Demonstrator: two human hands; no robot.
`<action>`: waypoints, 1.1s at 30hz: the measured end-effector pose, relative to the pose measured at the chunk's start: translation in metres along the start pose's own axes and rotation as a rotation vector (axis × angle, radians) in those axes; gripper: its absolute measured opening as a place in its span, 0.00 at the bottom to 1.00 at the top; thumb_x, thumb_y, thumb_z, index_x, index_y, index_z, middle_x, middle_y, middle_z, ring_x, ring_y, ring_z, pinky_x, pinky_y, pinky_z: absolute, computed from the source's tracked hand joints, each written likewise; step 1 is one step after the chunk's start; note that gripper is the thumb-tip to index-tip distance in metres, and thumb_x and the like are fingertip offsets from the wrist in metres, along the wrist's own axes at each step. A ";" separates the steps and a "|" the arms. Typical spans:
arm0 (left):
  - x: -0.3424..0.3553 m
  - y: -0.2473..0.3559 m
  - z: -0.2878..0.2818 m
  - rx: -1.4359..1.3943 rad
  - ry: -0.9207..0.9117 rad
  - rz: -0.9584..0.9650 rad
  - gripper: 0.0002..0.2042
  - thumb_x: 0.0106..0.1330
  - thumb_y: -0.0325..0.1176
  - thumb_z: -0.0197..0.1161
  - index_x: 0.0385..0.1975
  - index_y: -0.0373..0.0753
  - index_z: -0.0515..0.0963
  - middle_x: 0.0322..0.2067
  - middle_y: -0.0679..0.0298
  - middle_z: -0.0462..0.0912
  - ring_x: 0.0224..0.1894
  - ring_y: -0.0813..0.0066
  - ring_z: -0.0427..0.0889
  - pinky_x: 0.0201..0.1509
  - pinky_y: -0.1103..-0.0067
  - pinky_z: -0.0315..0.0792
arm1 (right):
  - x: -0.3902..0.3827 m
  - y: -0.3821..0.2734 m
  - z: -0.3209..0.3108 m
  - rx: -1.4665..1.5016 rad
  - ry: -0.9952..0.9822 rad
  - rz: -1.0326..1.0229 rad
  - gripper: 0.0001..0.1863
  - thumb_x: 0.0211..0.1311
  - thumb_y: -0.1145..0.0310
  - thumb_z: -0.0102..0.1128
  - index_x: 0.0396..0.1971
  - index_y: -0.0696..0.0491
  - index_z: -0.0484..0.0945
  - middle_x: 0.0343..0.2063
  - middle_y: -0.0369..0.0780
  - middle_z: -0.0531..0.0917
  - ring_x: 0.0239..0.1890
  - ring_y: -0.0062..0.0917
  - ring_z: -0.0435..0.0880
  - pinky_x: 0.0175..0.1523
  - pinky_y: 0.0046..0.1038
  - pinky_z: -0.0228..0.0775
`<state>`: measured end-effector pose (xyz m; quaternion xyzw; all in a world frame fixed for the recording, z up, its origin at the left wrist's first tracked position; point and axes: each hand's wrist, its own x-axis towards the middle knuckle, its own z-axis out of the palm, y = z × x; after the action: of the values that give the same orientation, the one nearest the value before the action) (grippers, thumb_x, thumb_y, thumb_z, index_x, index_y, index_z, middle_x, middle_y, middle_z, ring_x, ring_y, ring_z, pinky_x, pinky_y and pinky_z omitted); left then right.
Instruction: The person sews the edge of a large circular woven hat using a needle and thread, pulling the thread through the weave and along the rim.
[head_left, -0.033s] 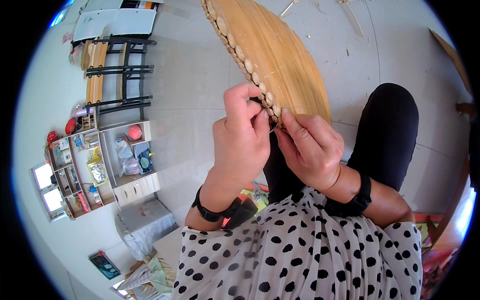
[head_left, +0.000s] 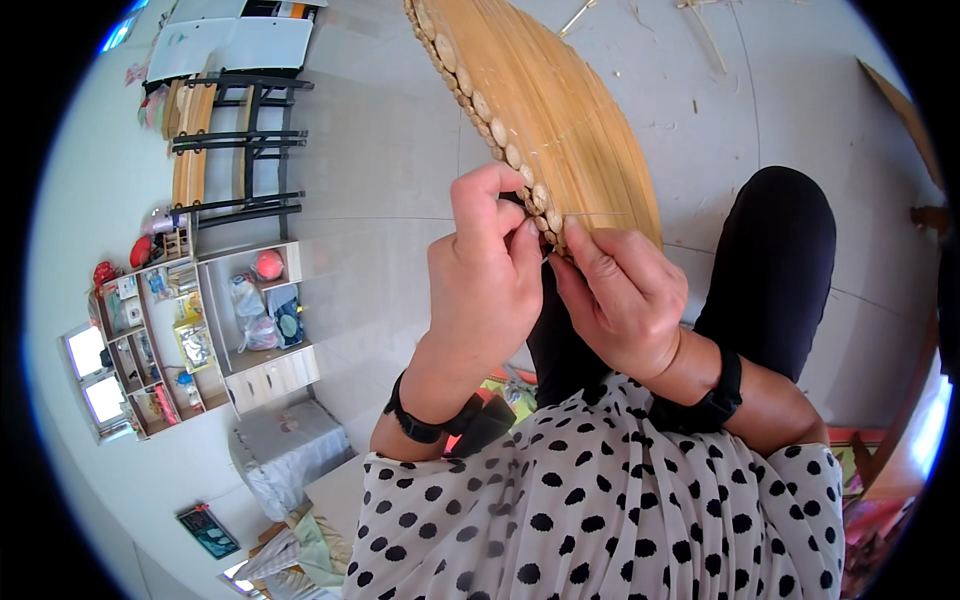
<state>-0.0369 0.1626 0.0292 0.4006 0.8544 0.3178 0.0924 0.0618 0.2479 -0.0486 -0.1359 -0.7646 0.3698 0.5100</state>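
Note:
A large curved piece of straw-coloured dried leaf point(head_left: 560, 110), perhaps a fan or hat, rises away from me, tilted, with its far end cut off at the top of the view. Its left edge carries a plaited, knotted border point(head_left: 480, 103). My left hand point(head_left: 483, 265) is closed at the lower end of this border, index finger bent over it and thumb close by. On the other side, my right hand point(head_left: 625, 295) pinches the border's lower tip between thumb and fingers. The fingertips nearly meet, and any thin strand between them is too small to make out.
Black-clad knees point(head_left: 775, 260) flank the work. Loose straw bits point(head_left: 705, 35) lie on the pale tiled floor. To the left are black-framed racks point(head_left: 250, 140), an open shelf unit point(head_left: 262, 300) and a covered box point(head_left: 290, 455). A brown edge point(head_left: 900, 115) stands at the far right.
Almost nothing differs. My left hand has shifted very slightly to the right along with the border; my right hand stays in place.

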 end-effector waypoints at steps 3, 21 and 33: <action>0.002 0.004 -0.003 0.029 -0.002 0.152 0.19 0.63 0.18 0.55 0.54 0.36 0.63 0.28 0.54 0.82 0.25 0.54 0.83 0.29 0.71 0.75 | 0.004 0.000 0.002 -0.063 0.015 -0.063 0.20 0.42 0.81 0.72 0.41 0.64 0.82 0.27 0.38 0.77 0.23 0.27 0.78 0.25 0.25 0.71; -0.036 -0.010 0.072 0.080 -0.028 0.255 0.40 0.50 0.34 0.72 0.64 0.34 0.61 0.51 0.52 0.74 0.36 0.55 0.84 0.29 0.69 0.79 | 0.026 0.012 -0.009 -0.357 0.119 0.104 0.15 0.52 0.74 0.72 0.41 0.58 0.83 0.29 0.39 0.82 0.23 0.29 0.82 0.26 0.26 0.74; 0.013 -0.097 -0.018 0.067 -0.047 0.135 0.29 0.59 0.20 0.54 0.63 0.40 0.65 0.53 0.51 0.74 0.51 0.48 0.78 0.53 0.63 0.74 | 0.129 0.015 -0.039 -0.558 -0.227 -0.477 0.20 0.54 0.72 0.68 0.49 0.54 0.81 0.45 0.42 0.83 0.52 0.39 0.78 0.54 0.37 0.73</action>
<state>-0.1138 0.1176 -0.0158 0.4677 0.8330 0.2851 0.0773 0.0370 0.3505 0.0363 -0.0457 -0.8976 0.0312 0.4373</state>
